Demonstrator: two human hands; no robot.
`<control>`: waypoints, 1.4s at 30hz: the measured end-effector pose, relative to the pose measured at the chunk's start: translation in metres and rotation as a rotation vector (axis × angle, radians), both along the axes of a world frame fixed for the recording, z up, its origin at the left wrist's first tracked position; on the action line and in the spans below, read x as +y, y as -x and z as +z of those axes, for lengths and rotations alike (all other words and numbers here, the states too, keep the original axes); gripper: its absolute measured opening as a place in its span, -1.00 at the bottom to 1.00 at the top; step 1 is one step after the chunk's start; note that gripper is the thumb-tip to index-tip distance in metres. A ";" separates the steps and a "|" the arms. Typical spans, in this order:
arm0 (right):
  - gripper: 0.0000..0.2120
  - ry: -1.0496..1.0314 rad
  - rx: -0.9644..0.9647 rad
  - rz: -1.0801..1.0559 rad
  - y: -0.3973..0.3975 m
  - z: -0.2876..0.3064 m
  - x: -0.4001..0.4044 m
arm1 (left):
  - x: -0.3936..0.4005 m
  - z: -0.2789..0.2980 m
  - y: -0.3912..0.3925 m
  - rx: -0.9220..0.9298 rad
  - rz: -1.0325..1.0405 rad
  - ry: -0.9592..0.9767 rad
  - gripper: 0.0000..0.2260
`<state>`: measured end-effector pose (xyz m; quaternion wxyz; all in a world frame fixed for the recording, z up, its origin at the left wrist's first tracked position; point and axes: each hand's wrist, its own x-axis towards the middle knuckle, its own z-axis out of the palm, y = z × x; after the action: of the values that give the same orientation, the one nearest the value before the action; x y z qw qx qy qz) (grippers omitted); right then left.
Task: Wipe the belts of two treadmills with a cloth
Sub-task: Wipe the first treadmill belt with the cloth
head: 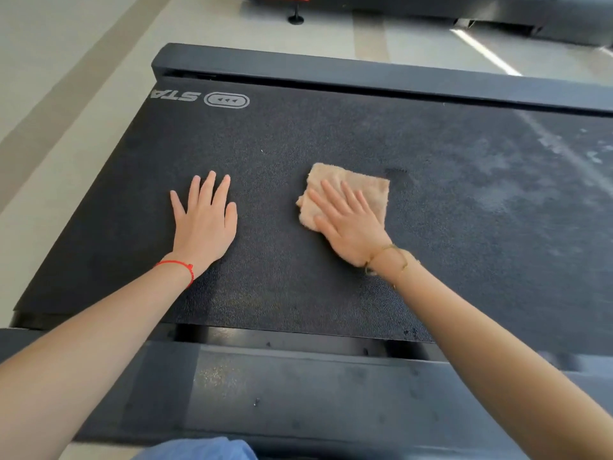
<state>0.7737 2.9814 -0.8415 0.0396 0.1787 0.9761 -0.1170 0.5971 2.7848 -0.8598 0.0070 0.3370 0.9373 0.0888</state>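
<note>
A black textured treadmill belt (298, 141) fills the middle of the head view, with a pale logo near its far left corner. A folded beige cloth (361, 185) lies flat on the belt right of centre. My right hand (348, 227) presses flat on the cloth's near part, fingers spread and pointing away. My left hand (204, 220) rests flat on the bare belt to the left of the cloth, palm down, fingers apart, holding nothing. The belt's right part shows greyish dusty streaks (547, 154).
Dark side rails frame the belt at the far edge (365, 74) and the near edge (298, 386). Pale tiled floor (66, 94) lies to the left and beyond. Another machine's dark base (497, 14) stands at the top right, a small black foot (296, 18) nearby.
</note>
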 end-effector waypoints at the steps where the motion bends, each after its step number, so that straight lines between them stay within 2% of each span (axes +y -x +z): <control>1: -0.51 -0.013 0.008 0.071 -0.012 -0.001 -0.015 | 0.001 0.000 -0.002 -0.002 -0.005 0.005 -0.51; 4: -0.50 -0.015 0.041 0.249 -0.059 -0.002 -0.054 | 0.007 0.001 -0.010 -0.023 -0.011 -0.008 -0.51; 7: -0.50 0.003 0.068 0.247 -0.091 -0.004 -0.058 | 0.015 0.002 -0.014 -0.030 -0.039 -0.033 -0.52; 10: -0.50 -0.031 0.067 0.121 -0.090 -0.005 -0.028 | 0.026 0.002 -0.017 -0.030 -0.101 -0.038 -0.52; 12: -0.50 -0.052 0.059 -0.034 -0.076 -0.006 0.009 | 0.033 0.003 -0.022 -0.019 -0.136 -0.035 -0.52; 15: -0.50 -0.021 0.034 -0.262 -0.036 -0.003 0.068 | 0.044 0.005 -0.031 -0.008 -0.176 -0.039 -0.52; 18: -0.49 0.006 -0.011 -0.358 0.007 -0.001 0.092 | 0.052 0.006 -0.040 -0.032 -0.192 -0.055 -0.52; 21: -0.50 0.009 -0.009 -0.298 0.020 -0.002 0.075 | 0.062 0.004 -0.044 -0.028 -0.218 -0.062 -0.52; 24: -0.51 0.035 0.032 -0.089 -0.005 -0.004 0.041 | 0.074 0.005 -0.042 -0.028 -0.225 -0.090 -0.52; 26: -0.50 0.029 0.049 -0.026 -0.032 -0.005 0.020 | 0.081 0.004 -0.041 -0.033 -0.218 -0.101 -0.52; 32: -0.50 0.006 0.027 -0.138 -0.085 0.001 0.015 | 0.102 0.003 -0.050 -0.042 -0.268 -0.076 -0.51; 36: -0.49 0.007 0.024 -0.096 -0.088 0.000 0.031 | 0.118 0.003 -0.054 -0.044 -0.256 -0.057 -0.50; 39: -0.47 0.006 0.032 -0.126 -0.078 -0.003 0.067 | 0.123 0.001 -0.054 -0.051 -0.237 -0.043 -0.49; 42: -0.50 -0.010 0.025 -0.245 -0.044 -0.005 0.127 | 0.124 -0.002 -0.054 -0.048 -0.223 -0.017 -0.47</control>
<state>0.8181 3.1080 -0.8470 0.0122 0.2952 0.9480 -0.1182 0.6509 2.9090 -0.8622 0.0365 0.4370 0.8927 0.1037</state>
